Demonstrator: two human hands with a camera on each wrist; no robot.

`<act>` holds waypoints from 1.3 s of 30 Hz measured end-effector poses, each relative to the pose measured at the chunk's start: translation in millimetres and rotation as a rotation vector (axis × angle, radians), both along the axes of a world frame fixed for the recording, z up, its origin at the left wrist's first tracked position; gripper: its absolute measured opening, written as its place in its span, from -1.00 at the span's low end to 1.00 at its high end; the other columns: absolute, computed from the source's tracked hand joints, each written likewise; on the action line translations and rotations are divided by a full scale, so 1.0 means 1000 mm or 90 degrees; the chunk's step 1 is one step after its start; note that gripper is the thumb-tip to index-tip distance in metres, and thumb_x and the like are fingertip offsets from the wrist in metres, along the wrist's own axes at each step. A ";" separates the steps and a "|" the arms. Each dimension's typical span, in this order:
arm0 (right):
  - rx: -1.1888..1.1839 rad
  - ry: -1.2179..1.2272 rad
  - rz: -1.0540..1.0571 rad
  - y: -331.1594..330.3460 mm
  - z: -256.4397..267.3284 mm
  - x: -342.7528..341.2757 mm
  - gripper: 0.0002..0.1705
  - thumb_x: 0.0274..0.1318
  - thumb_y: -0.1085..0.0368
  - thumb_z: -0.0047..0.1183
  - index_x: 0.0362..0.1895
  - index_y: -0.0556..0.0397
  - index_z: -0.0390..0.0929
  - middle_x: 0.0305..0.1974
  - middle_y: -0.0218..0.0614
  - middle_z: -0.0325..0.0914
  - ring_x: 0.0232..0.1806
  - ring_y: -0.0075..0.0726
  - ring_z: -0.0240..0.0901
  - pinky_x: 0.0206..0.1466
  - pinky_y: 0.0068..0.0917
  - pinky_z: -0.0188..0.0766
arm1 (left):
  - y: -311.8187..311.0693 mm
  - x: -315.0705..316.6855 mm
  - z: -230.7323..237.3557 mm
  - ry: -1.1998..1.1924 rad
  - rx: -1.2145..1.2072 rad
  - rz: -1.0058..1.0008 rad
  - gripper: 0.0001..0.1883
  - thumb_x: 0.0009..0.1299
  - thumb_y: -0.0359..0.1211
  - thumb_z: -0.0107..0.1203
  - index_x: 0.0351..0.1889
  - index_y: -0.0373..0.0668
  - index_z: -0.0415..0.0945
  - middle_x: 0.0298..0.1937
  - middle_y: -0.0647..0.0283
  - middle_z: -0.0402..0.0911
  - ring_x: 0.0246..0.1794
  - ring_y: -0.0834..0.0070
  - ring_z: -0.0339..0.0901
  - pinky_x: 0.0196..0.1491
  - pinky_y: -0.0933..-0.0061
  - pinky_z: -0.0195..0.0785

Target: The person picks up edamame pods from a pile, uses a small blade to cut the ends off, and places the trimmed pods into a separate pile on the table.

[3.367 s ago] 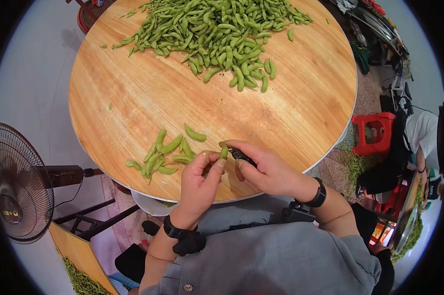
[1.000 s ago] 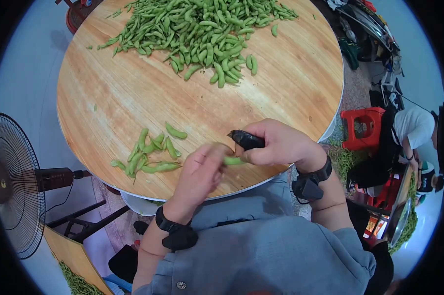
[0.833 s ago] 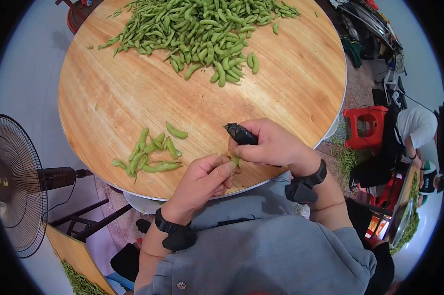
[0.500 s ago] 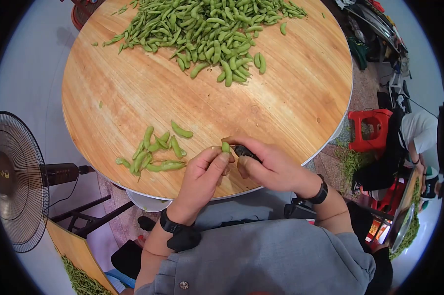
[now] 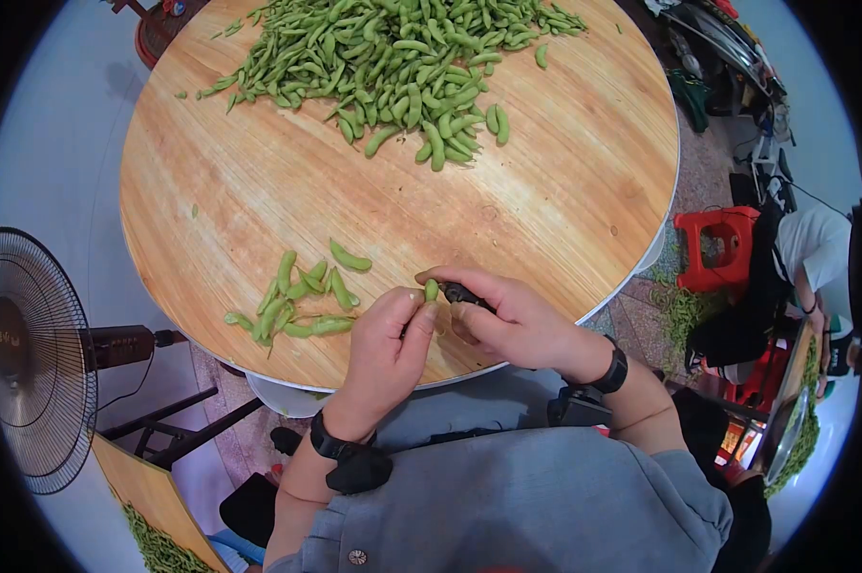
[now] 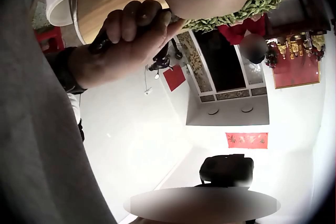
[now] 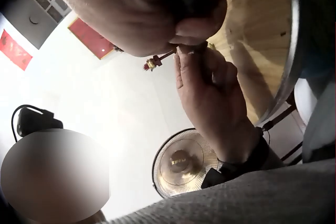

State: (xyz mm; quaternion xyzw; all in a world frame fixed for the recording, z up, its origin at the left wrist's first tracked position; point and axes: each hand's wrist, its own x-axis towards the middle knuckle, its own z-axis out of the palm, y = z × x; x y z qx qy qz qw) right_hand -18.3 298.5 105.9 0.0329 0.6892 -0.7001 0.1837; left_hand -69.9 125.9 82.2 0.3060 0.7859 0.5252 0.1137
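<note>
Near the table's front edge, my left hand [image 5: 385, 336] pinches a green soybean pod [image 5: 432, 289] upright between thumb and fingertips. My right hand [image 5: 521, 323] grips a black-handled tool [image 5: 471, 295], its front end right at the pod and the index finger reaching past the pod's far side. In the left wrist view the right hand's fingers [image 6: 137, 20] curl round the black handle; what kind of tool it is I cannot tell. The right wrist view shows the left hand [image 7: 215, 111] with fingertips up against the right hand. Several loose pods [image 5: 287, 298] lie left of my hands.
A big heap of soybean pods [image 5: 383, 62] covers the far part of the round wooden table [image 5: 249, 201]. A fan [image 5: 34, 358] stands at the left. Below the front edge is a white bucket [image 5: 290, 397]. At the right are a red stool [image 5: 715, 250] and a seated person [image 5: 813, 250].
A second ago the pod lay sideways between my hands; now it stands upright in the left fingertips. My right hand has come down toward me, bringing the tool's end to the pod.
</note>
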 end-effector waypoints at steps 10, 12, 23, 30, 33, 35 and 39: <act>-0.425 -0.315 -0.053 -0.002 0.009 -0.001 -0.61 0.22 0.41 -0.33 0.14 -0.03 0.25 -0.61 -0.58 0.12 -0.74 -0.80 -0.13 -0.70 -0.77 -0.19 | -0.006 0.009 -0.003 -0.835 0.440 -0.037 -0.77 0.45 -0.27 -0.18 -0.33 -0.22 0.38 -0.58 0.38 0.32 -0.71 0.75 0.05 -0.65 0.75 -0.12; -0.360 -0.277 -0.074 -0.002 0.009 -0.003 -0.68 0.22 0.38 -0.30 0.05 0.00 0.30 -0.62 -0.58 0.15 -0.75 -0.79 -0.10 -0.71 -0.76 -0.16 | -0.003 0.010 -0.006 -0.883 0.481 -0.057 -0.75 0.45 -0.23 -0.19 -0.32 -0.21 0.35 -0.60 0.38 0.30 -0.70 0.76 0.05 -0.65 0.74 -0.12; -0.212 -0.148 -0.082 -0.001 -0.003 -0.010 -0.90 0.09 0.33 -0.12 -0.30 0.05 0.36 -0.61 -0.52 0.36 -0.73 -0.70 0.15 -0.71 -0.70 0.06 | -0.001 0.014 -0.008 -0.989 0.531 -0.143 -0.73 0.45 -0.21 -0.20 -0.35 -0.21 0.34 -0.64 0.40 0.25 -0.69 0.74 0.04 -0.64 0.73 -0.13; -0.143 -0.123 -0.031 -0.001 0.012 -0.004 -0.92 0.06 0.32 -0.10 -0.36 0.04 0.35 -0.65 -0.54 0.30 -0.73 -0.71 0.14 -0.71 -0.68 0.07 | 0.005 0.016 0.010 -0.491 0.219 -0.012 -0.76 0.38 -0.22 -0.01 -0.42 -0.20 0.39 -0.63 0.45 0.30 -0.70 0.78 0.12 -0.64 0.75 -0.05; -0.136 -0.112 -0.019 0.000 0.008 -0.005 -0.93 0.05 0.33 -0.11 -0.39 0.04 0.34 -0.67 -0.55 0.27 -0.73 -0.70 0.14 -0.70 -0.68 0.07 | 0.002 0.012 0.017 -0.533 0.195 -0.012 -0.81 0.37 -0.27 0.02 -0.40 -0.20 0.40 -0.62 0.47 0.33 -0.69 0.80 0.16 -0.65 0.74 -0.02; -0.210 -0.173 -0.035 0.003 0.007 -0.008 -0.94 0.06 0.33 -0.13 -0.42 0.04 0.32 -0.68 -0.54 0.24 -0.73 -0.68 0.14 -0.68 -0.68 0.08 | 0.006 0.011 0.014 -0.563 0.210 0.012 -0.81 0.38 -0.28 -0.01 -0.38 -0.21 0.40 -0.63 0.47 0.32 -0.71 0.80 0.15 -0.66 0.74 -0.03; -0.233 -0.189 -0.087 0.002 0.000 -0.013 -0.94 0.07 0.35 -0.15 -0.42 0.03 0.31 -0.68 -0.54 0.23 -0.73 -0.68 0.12 -0.68 -0.68 0.07 | 0.005 0.008 0.010 -0.723 0.271 0.018 -0.82 0.41 -0.29 -0.06 -0.32 -0.21 0.40 -0.63 0.46 0.33 -0.72 0.82 0.13 -0.69 0.76 -0.07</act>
